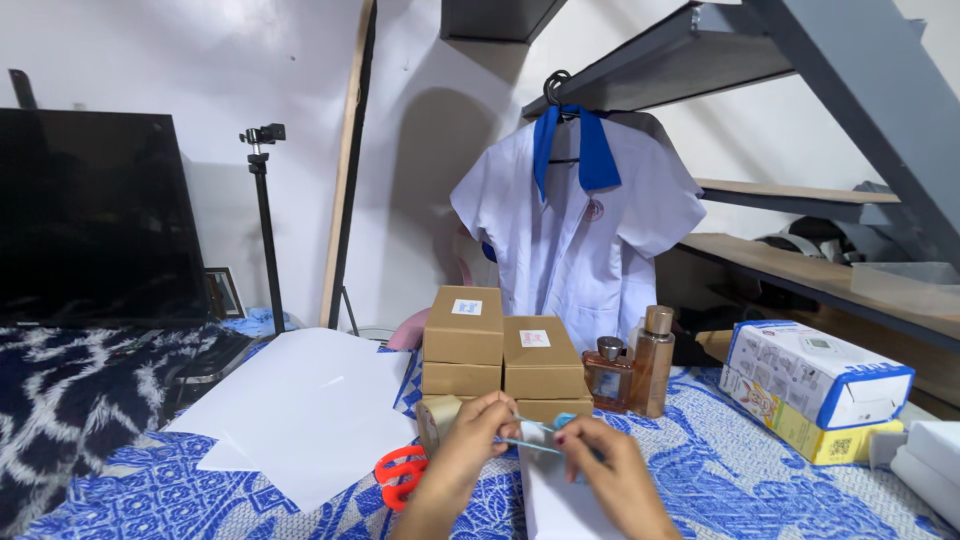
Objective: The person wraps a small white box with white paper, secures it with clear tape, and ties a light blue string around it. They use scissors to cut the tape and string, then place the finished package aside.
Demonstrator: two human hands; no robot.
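- Blue patterned cloth (760, 480) covered the work surface, with a white wall behind and a white shirt with blue collar (580, 225) hanging from a hook.
- Four brown cardboard boxes (500, 350) stood in two stacks of two.
- Two perfume bottles (632, 372) stood just beside them.
- One pair of orange-handled scissors (400, 475) lay beside white paper sheets (300, 410).
- The left hand (462, 450) and right hand (605, 470) both pinched one thin light-blue strip (535, 433), held between them above a white sheet, in front of the boxes.
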